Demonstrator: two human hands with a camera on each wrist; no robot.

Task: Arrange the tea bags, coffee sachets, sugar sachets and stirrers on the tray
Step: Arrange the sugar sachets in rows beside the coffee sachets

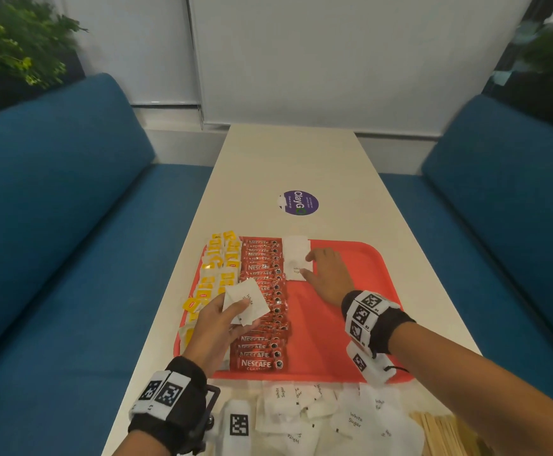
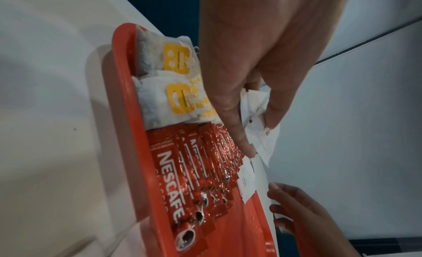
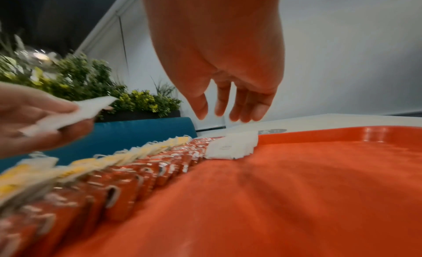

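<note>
On the left of the red tray point(image 1: 360, 327) the tea bags point(image 1: 217, 274) run in a column along the left rim, and the coffee sachets point(image 1: 262, 301) form an overlapped column just to their right.

The left hand point(image 1: 217, 319) hovers over those columns, pinching a small bunch of sugar sachets point(image 1: 247, 301). To their right, a short sugar row point(image 1: 296, 258) has begun at the tray's far edge. The right hand point(image 1: 329, 274) lies there with relaxed, straight fingers touching the nearest laid sachet, gripping nothing.

To do this well, I judge each new sachet should overlap the last evenly, edge hard against the coffee column, steadied by the right fingers.

On the near counter point(image 1: 301, 159), loose sugar sachets point(image 1: 337, 416) wait, and stirrers point(image 1: 439, 432) lie at the near right.
</note>
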